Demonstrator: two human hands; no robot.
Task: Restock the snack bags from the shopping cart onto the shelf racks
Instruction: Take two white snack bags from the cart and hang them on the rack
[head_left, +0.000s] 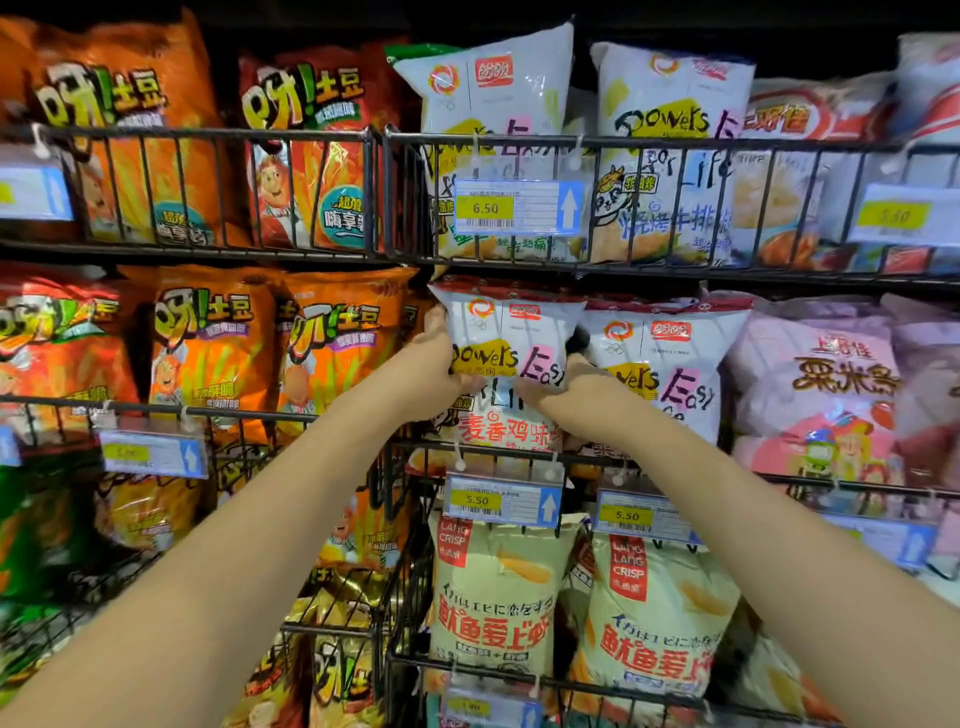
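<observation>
Both forearms (291, 519) reach up frm btm. Left grip (434, 364) clasps left edge of white Powers Easy bag (511, 332), right grip (571, 395) holds its right side. Bag sits part-in mid wire rack (415, 446), not yet released. Shelf looks near full; cart unseen, so remainder unknown.

A bag (506, 343) stands in the middle rack (426, 447), with the left hand (434, 364) gripping its left edge and the right hand (579, 397) its right. A second bag (670, 364) sits just right of it. A price tag (501, 501) hangs on the rack's front, below the bag.
</observation>
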